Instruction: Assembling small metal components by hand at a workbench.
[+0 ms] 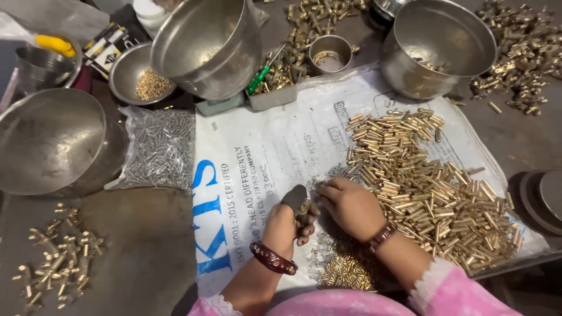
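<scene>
The white printed sack (257,158) spread over the middle of the tabletop (146,257) carries a broad heap of brass tubes (427,187) toward its right edge. These are short, stiff, smooth metal pieces, light singly but quick to roll and slip, so each is best pinched across its middle between fingertip and thumb. Nearer the front edge lies a smaller scatter of small brass fittings (345,272), fiddlier to pick up. The right hand (351,205) rests palm-down on the edge of the heap, fingers curled loosely over the pieces; whether it pinches one I cannot tell. The left hand (287,225) has its grip clenched around a small dark holder (295,196) that seems to hold a brass part at its lower end.
</scene>
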